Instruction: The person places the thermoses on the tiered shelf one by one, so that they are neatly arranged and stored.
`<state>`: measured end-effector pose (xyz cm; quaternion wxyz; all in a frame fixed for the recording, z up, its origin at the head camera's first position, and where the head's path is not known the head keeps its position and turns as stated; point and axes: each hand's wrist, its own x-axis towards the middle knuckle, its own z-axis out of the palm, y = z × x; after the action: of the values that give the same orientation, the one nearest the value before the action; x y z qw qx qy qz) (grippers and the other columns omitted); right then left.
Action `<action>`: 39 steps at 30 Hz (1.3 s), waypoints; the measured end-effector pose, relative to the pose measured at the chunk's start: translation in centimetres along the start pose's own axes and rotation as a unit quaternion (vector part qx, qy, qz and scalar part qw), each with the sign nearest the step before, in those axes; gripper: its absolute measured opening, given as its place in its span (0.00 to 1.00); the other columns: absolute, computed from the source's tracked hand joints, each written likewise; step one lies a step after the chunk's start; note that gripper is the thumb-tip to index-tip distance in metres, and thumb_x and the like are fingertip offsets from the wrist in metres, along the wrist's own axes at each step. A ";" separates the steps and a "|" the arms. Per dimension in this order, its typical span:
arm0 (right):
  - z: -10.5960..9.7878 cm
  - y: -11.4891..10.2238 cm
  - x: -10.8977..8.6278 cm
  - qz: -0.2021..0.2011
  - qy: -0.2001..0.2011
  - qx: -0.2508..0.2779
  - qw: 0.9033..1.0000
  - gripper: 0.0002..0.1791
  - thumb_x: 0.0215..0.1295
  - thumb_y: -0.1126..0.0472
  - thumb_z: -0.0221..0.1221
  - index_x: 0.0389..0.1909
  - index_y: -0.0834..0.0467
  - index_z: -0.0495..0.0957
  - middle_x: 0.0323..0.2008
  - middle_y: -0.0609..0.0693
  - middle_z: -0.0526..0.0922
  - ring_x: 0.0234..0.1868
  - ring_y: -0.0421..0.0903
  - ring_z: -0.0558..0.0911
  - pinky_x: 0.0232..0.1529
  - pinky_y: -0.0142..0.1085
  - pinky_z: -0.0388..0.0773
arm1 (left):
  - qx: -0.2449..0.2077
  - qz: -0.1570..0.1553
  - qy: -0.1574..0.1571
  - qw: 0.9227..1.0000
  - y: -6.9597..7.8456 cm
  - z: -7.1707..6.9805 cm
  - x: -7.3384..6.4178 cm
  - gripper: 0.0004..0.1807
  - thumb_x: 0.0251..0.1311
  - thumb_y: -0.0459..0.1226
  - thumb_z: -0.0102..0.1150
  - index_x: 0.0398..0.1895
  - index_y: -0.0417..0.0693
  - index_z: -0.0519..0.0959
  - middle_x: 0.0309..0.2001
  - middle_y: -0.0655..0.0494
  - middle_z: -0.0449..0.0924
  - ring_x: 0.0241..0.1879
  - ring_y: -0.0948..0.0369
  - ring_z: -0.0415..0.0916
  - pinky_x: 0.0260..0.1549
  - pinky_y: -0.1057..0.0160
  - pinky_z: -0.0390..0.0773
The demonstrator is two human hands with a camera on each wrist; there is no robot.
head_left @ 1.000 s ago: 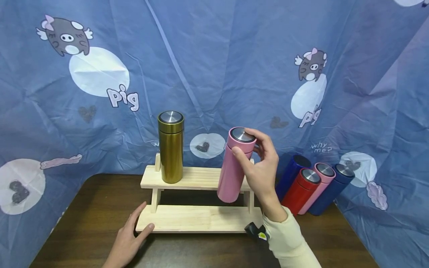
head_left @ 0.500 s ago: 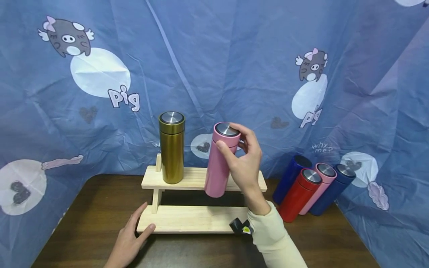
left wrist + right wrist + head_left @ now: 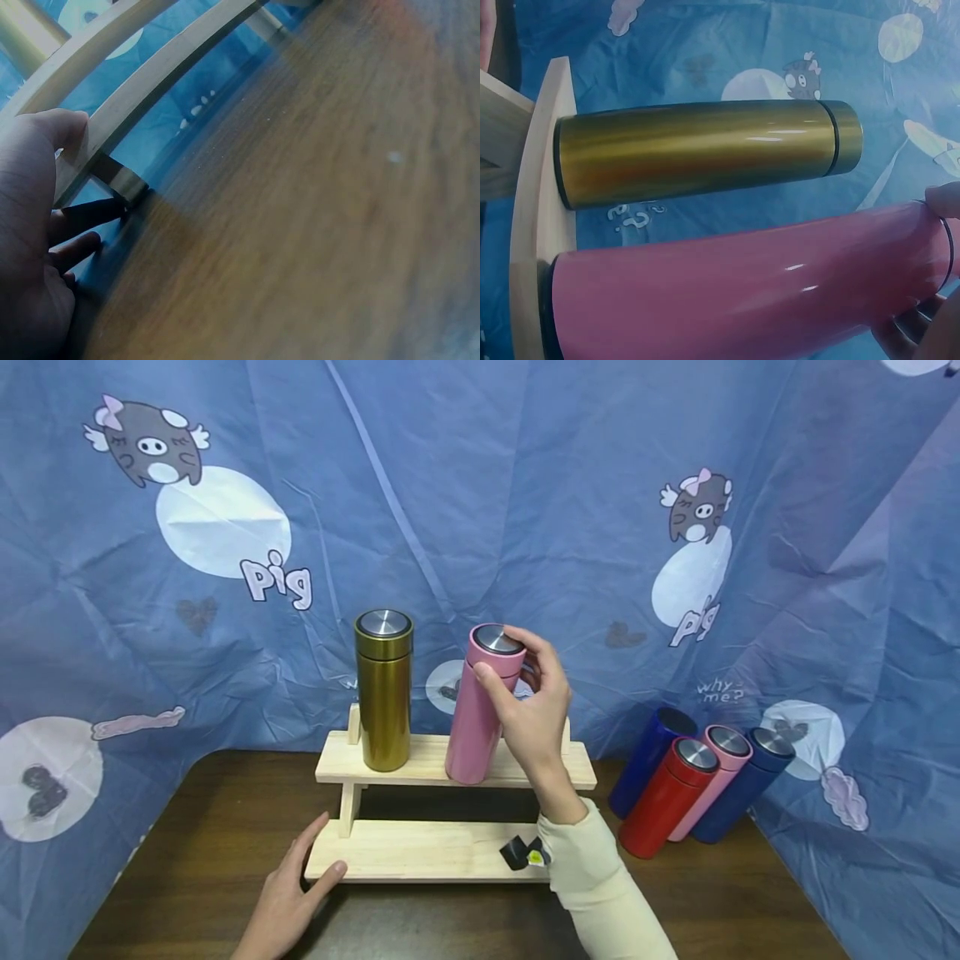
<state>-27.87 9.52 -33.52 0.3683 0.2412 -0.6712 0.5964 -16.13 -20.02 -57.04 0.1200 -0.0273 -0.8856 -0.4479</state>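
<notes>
My right hand [image 3: 534,714] grips a pink thermos bottle [image 3: 476,727] near its steel-topped lid, thumb in front and fingers behind. The bottle leans slightly, its base at the front edge of the upper tier of a two-tier wooden rack [image 3: 405,852]. In the right wrist view that base meets the board or sits very close to it. A gold thermos bottle [image 3: 384,693] stands upright on the upper tier's left part, apart from the pink one. My left hand [image 3: 288,889] holds the lower tier's left end; in the left wrist view the thumb [image 3: 64,126] lies against the board, fingers below.
Right of the rack, a red bottle [image 3: 670,797], a second pink bottle [image 3: 726,760], a dark blue bottle [image 3: 750,785] and a bright blue bottle [image 3: 652,760] are grouped on the dark wooden table [image 3: 420,927]. A blue patterned curtain [image 3: 465,485] hangs behind.
My right hand has carried the pink bottle left and slightly up, from in front of the rack's right side to the upper tier near the gold bottle. The left hand stays put.
</notes>
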 end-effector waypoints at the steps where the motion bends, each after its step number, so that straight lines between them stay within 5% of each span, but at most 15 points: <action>1: 0.1 0.1 0.0 -0.001 0.001 -0.002 1.000 0.30 0.65 0.64 0.78 0.66 0.64 0.82 0.61 0.59 0.87 0.56 0.50 0.88 0.57 0.37 0.87 | 0.001 0.000 -0.001 1.000 0.0 0.0 0.0 0.41 0.78 0.48 0.68 0.87 0.48 0.62 0.81 0.32 0.67 0.74 0.24 0.68 0.64 0.18 0.70; 30: 1.6 1.3 0.0 -0.006 -0.007 -0.043 0.999 0.33 0.64 0.61 0.80 0.69 0.60 0.82 0.61 0.59 0.86 0.58 0.52 0.87 0.58 0.43 0.88 | 0.006 -0.038 -0.034 0.999 0.2 -0.1 0.1 0.43 0.79 0.53 0.65 0.88 0.49 0.59 0.83 0.32 0.63 0.77 0.25 0.64 0.67 0.17 0.67; 39: 1.6 1.4 0.1 -0.001 -0.011 -0.051 0.999 0.33 0.64 0.59 0.80 0.69 0.59 0.82 0.61 0.58 0.85 0.58 0.51 0.87 0.56 0.41 0.87 | 0.002 -0.019 -0.019 1.000 0.0 -0.1 0.1 0.42 0.79 0.51 0.66 0.88 0.49 0.61 0.83 0.34 0.65 0.76 0.24 0.66 0.66 0.17 0.68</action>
<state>-29.37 8.17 -34.38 0.3734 0.2293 -0.7043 0.5585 -16.18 -20.10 -56.92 0.0946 -0.0185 -0.8889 -0.4479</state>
